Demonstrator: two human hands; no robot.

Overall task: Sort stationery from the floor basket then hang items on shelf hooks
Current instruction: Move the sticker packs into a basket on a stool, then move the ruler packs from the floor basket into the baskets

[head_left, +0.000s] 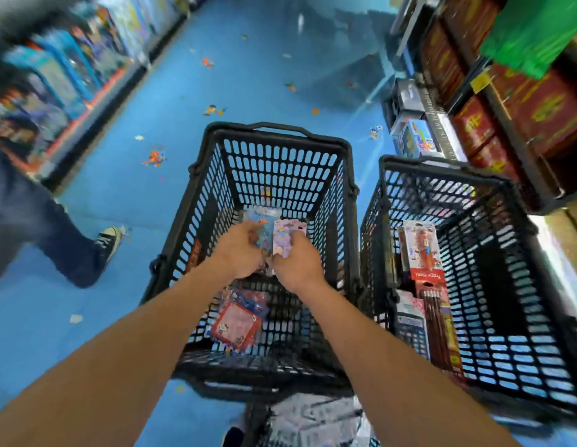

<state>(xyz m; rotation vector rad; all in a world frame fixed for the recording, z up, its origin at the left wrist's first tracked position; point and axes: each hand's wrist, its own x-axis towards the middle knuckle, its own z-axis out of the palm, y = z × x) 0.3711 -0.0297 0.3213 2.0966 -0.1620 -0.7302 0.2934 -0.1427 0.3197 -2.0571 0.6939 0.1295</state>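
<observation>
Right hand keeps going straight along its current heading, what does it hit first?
Probably the blue packet held by the left hand, just ahead of the right hand and its lilac packet. If it passes over that, the black basket's far wall. Depth is unclear.

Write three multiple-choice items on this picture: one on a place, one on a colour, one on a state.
1. Where is the calculator? A) right basket B) shelf C) drawer
2. What colour is the floor? A) grey B) blue C) green
3. The left hand and right hand: A) hang idle B) each hold a pack C) grip a handle
Answers: 1 A: it lies inside, beside pencils. 2 B: blue all along the aisle. 3 B: left holds a blue pack, right a lilac pack.
</observation>
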